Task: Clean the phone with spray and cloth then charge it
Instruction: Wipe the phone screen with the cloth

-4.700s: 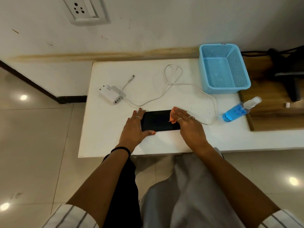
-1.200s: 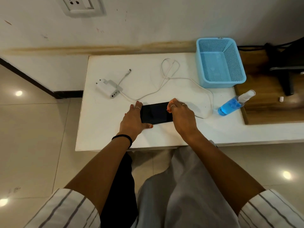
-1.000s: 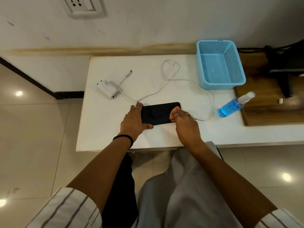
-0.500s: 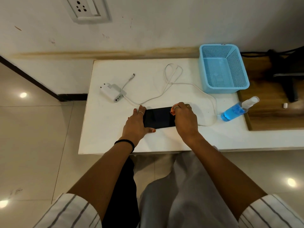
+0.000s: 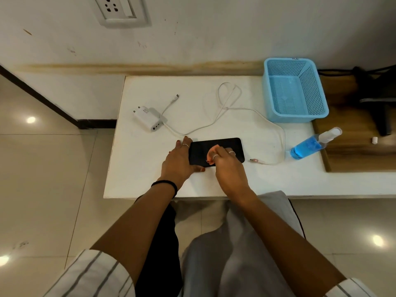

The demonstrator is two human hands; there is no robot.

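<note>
Two hands worked mid-frame on the counter [image 5: 137, 181]: the left hand [image 5: 179, 160] lay flat, steadying the phone [image 5: 227, 144]; the right hand [image 5: 227, 162] pinched the cloth [image 5: 211, 154], wiping. The charger [image 5: 147, 118] and cable [image 5: 227, 103] lay unplugged, so charging was left.

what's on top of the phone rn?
On the phone: an orange cloth held by the right hand, over the screen's middle. The left hand holds its left end. The screen under cloth and fingers is hidden.
</note>
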